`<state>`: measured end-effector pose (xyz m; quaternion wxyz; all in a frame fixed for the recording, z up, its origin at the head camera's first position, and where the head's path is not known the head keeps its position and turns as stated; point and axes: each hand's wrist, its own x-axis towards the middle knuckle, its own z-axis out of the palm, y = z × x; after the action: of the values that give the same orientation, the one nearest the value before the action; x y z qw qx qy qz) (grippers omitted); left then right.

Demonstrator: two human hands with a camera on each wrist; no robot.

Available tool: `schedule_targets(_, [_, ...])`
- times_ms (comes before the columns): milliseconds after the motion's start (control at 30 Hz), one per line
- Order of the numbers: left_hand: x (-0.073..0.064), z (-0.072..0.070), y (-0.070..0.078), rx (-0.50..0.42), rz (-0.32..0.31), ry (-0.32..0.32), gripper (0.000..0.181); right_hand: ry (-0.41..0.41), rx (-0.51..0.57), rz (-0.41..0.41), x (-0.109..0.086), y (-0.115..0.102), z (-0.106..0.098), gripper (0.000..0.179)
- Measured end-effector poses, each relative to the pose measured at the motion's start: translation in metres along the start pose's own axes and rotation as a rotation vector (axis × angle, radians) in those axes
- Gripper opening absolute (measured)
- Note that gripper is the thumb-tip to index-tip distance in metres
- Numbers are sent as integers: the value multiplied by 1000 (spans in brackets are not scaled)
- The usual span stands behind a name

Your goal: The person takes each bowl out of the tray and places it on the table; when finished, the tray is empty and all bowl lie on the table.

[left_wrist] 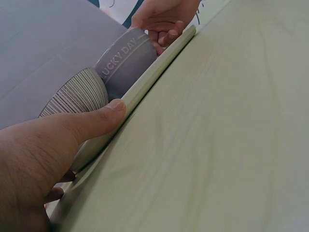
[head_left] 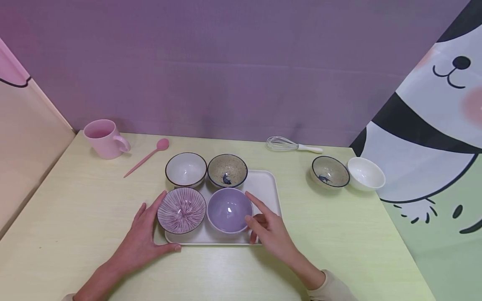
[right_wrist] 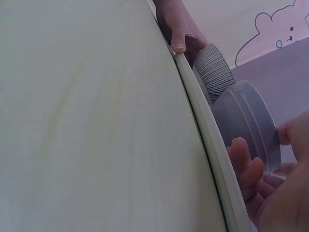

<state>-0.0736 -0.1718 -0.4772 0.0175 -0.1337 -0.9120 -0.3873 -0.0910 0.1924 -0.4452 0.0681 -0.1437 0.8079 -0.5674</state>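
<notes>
A white tray [head_left: 263, 184] carries bowls grouped two by two. At its front left sits a purple-striped bowl [head_left: 182, 210]; beside it is a lavender bowl [head_left: 229, 210] with "LUCKY DAY" lettering on its outside. Behind them stand a white bowl with a dark rim [head_left: 186, 169] and a speckled bowl [head_left: 227, 170] with a blue motif. My left hand [head_left: 141, 240] spreads around the tray's front left corner, thumb on the front rim, fingers extended beside the striped bowl. My right hand [head_left: 269, 230] holds the lavender bowl by its right side, index finger and thumb at the rim.
At the back left are a pink mug [head_left: 105, 140] and a pink spoon [head_left: 148, 156]. A whisk [head_left: 293, 144] with a white handle lies at the back right. In front of it, a second speckled bowl [head_left: 330, 171] and a plain white bowl [head_left: 365, 173] stand near the table's right edge.
</notes>
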Motion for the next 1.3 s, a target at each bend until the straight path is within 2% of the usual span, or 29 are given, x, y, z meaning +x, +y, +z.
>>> schedule_targets(300, [0, 0, 0, 6, 12, 3, 147, 95, 84, 124, -1, -8, 8, 62])
schedule_targets(467, [0, 0, 0, -4, -6, -4, 146, 140, 116, 160, 0, -11, 12, 63])
schedule_targets(733, [0, -1, 0, -12, -20, -10, 145, 169, 115, 166, 0, -8, 12, 65])
schedule_targets(967, [0, 1, -1, 0, 1, -2, 145, 175, 114, 189, -2, -11, 11, 66])
schedule_targets(1300, [0, 0, -1, -9, -13, -3, 145, 218, 117, 169, -8, -15, -4, 67])
